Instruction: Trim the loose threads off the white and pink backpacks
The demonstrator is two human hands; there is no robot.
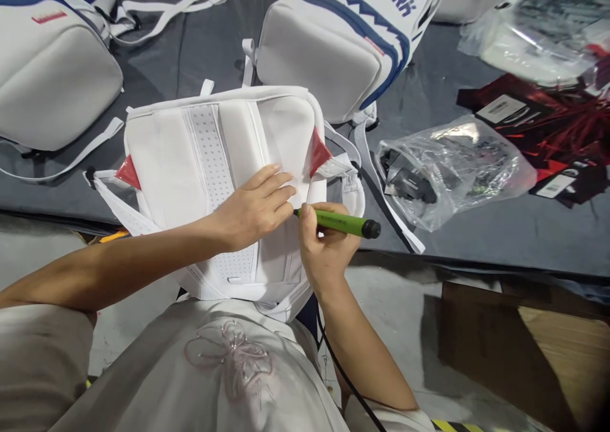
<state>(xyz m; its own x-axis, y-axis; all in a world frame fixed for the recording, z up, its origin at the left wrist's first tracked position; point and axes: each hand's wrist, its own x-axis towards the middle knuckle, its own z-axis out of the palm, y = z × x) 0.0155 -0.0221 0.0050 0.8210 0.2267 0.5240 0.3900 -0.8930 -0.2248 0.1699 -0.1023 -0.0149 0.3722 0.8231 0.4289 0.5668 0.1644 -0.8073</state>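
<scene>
- Your left hand (255,206) lies flat on the back panel of the white backpack (219,184), fingers stretched out together and released, pressing the fabric down rather than gripping it.
- Your right hand (326,248) is clenched around a green pen-shaped tool (340,222); its tip meets the panel just beside your left fingertips (286,194), and its black end points away to the right.
- A black cord (350,384) runs down along your right forearm towards the bottom edge of the view.
- The white backpack lies back-side up at the near edge of the grey table (476,229), its lower part hanging over the edge towards your lap. A perforated strip runs down its middle, and a red triangle sits at each lower corner where the straps join.
- Two more white backpacks with blue trim lie farther back: one at the far left (52,57), one at the top centre (343,44) with lettering on it, touching the top of the one you are working on.
- To the right, a clear plastic bag (452,165) holding dark items rests on the table, well apart from your hands.
- Beyond it lie red and black packets (548,127) and another clear bag (538,25) in the far right corner.
- A brown cardboard box (524,349) stands on the floor below the table at the right.
</scene>
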